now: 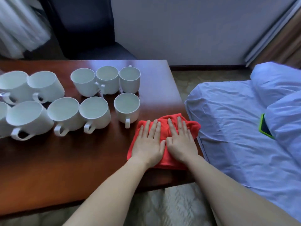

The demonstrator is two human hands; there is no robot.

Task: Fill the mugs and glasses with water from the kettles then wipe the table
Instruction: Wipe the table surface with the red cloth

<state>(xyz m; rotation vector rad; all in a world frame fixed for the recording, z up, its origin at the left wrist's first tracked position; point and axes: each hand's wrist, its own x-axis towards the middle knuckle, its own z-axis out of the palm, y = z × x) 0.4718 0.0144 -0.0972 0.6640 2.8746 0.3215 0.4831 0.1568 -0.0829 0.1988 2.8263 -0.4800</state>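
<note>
At the far left, a white curtain (19, 25) is hanging behind the dark wooden bench (81, 160). White mugs (63, 111) are standing across the left and middle of the bench in two loose rows, many touching their neighbours, with most handles pointing toward the near edge. Whether they are holding water cannot be told. A dark chair (91, 30) is sitting behind the bench. The rightmost front mug (127, 106) is standing apart from the rest, just beside the red cloth (192, 126). The cloth is lying bunched on the bench near its right edge. The left grip (149, 144) is pressing flat on the cloth with fingers straight and slightly spread. The right grip (180, 144) is pressing down next to it in the same way, thumbs nearly touching. To the right, a bed (236, 119) with pale blue sheets is standing beside the bench, and a phone in a green case (265, 128) is lying on it.
</note>
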